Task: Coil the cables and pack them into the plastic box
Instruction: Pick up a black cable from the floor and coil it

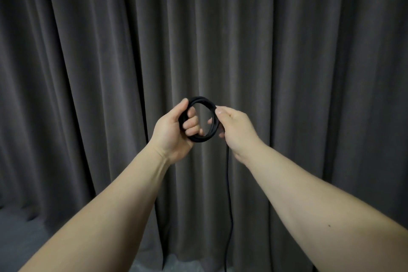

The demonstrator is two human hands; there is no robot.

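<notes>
The whole background is filled by a dark grey curtain point(287, 51), hung in deep vertical folds. A strip of grey floor point(19, 232) is seen below it, dimly lit.

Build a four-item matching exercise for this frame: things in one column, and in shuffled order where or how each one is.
Things:
1. left hand
2. right hand
3. loose cable tail
4. curtain

States:
A. hangs down toward the bottom edge of the view
B. fills the background in grey folds
C. fingers curled through the black coil
D. pinches the coil's right side, thumbnail facing the camera

Pairs: 1-C, 2-D, 3-A, 4-B
</notes>
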